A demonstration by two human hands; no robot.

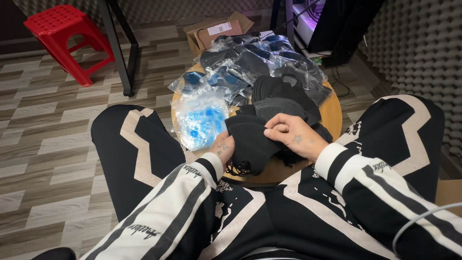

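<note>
both hands [260, 139] gripping black masks [248, 137]

Masks [250, 139]: black cloth, matt, soft. Bags [199, 118]: clear plastic film, glossy, crinkled. Round table [332, 113]: wood, smooth, light sheen. Stool [62, 24]: red plastic, glossy. Box [214, 31]: brown cardboard, matt. Floor [48, 144]: wood-look planks. Wall [423, 48]: grey foam, ridged.

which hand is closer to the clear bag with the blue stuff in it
Left. The left hand sits right beside the clear bag of blue items, at its lower right corner. The right hand is farther right, gripping the black masks.
</note>
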